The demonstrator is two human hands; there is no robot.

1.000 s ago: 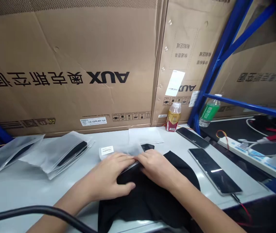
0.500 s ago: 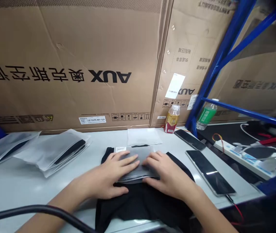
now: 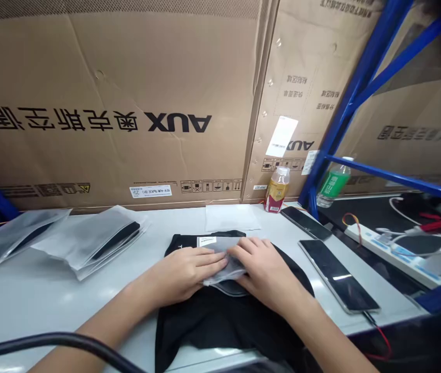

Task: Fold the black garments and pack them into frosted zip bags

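Frosted plastic bag (image 3: 227, 242), one: thin, translucent, with a white label (image 3: 207, 241) at its upper left corner; laid at lower centre of the frame on black cloth (image 3: 220, 324), a dark rounded edge showing below it. Left hand (image 3: 184, 272): fingers set close together across the bag's left part, thumb hidden. Right hand (image 3: 269, 272): fingers bent over its right part, the tips of both hands nearly meeting; whether the film is pinched or merely pressed cannot be told. Risks, as judged: the film could be creased or split at its bunched middle by uneven pulling; the bag could be skewed if the loose cloth were dragged by a wrist; the left forearm could be caught by the thick black cable (image 3: 49, 339) at lower left. Materials: cloth matt, soft, shallowly folded; table (image 3: 30, 311) pale, smooth, faintly glossy; frosted bag at left of the frame (image 3: 94, 235) wrinkled, dark-filled; smartphone (image 3: 339, 274) at right, flat, glass-faced, with a lead plugged in; bottle (image 3: 277, 190) rounded, gold and red; carton (image 3: 107, 67) brown, board-made, upright behind.
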